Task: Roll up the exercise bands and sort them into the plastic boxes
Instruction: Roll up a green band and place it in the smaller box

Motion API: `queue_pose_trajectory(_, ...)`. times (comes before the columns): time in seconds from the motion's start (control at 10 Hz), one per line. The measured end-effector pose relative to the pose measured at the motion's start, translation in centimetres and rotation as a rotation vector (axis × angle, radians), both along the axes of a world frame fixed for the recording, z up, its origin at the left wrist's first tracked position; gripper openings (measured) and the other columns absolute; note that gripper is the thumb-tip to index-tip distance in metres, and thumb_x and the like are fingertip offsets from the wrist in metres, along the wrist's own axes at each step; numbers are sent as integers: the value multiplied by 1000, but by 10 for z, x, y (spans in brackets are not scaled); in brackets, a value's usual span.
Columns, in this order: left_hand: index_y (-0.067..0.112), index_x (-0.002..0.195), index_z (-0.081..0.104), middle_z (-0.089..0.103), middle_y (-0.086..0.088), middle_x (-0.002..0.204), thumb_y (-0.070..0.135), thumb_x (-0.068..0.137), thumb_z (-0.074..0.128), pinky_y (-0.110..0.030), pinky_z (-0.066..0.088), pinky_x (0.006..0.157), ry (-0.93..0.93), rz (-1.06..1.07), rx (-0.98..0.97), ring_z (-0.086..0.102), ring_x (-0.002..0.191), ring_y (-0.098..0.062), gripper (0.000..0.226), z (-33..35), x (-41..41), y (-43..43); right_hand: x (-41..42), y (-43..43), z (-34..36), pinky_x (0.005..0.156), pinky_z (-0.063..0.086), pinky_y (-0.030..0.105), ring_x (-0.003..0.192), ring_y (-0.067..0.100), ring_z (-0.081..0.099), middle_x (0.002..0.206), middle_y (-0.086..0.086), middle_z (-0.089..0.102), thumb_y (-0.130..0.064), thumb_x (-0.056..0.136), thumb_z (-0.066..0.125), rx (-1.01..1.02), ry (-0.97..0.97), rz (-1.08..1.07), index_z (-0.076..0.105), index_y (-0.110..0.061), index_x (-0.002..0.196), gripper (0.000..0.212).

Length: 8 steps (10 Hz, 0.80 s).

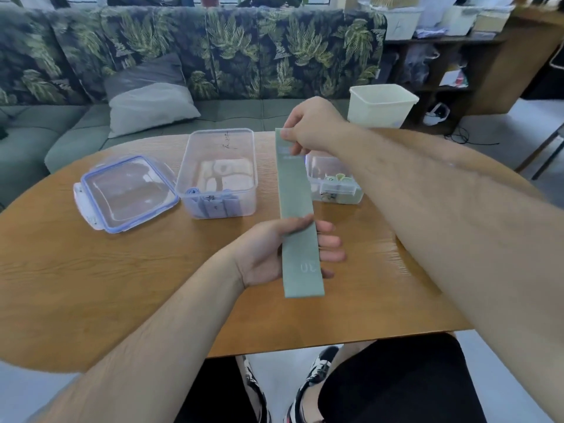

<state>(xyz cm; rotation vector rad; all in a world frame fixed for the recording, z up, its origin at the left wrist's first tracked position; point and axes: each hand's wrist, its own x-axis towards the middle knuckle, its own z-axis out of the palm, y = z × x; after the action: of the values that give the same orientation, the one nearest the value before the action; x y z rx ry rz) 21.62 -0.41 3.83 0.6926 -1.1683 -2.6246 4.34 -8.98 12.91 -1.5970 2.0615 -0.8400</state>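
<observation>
A flat sage-green exercise band is stretched out straight above the wooden table. My right hand pinches its far end. My left hand holds its near part, thumb on top and fingers underneath, with the printed end hanging past my palm. Behind the band to the left, a clear plastic box holds rolled lilac bands. A second, lower clear box to the right, partly hidden by my right forearm, holds rolled green bands.
A clear lid with blue trim lies left of the boxes. A white bin stands behind the table on the right. A sofa with cushions runs along the far side; shelves stand at the right.
</observation>
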Motion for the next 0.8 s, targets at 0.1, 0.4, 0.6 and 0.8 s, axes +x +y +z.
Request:
queue_pose_trajectory(0.1,4,115,60,72,-16,105,26,107,41,-51,60,82,-55,65,114,73,95,-33,31,-17,6,5,6,-26,-17,56,52,25,60,14,67,78,6,73,-11,93,64,90,92,-1,72,-5,107,18)
queue_pose_trajectory(0.4,-2,108,59,75,-16,87,17,109,36,-43,62,62,-233,238,286,76,73,-27,30,-30,5,0,23,-44,-63,66,54,26,80,25,66,110,17,70,-1,93,56,212,222,17,62,1,126,34)
queue_pose_trajectory(0.6,-4,109,59,75,-17,88,14,109,34,-43,63,62,-244,236,340,76,74,-28,31,-28,5,1,36,11,-80,92,51,29,116,24,62,125,5,68,2,95,48,191,398,135,69,-10,124,39)
queue_pose_trajectory(0.8,-5,104,60,74,-16,85,15,109,36,-42,63,60,-246,229,327,76,73,-28,32,-28,8,2,31,53,-119,106,46,33,123,19,58,137,-3,62,-13,100,49,311,358,300,67,-34,128,40)
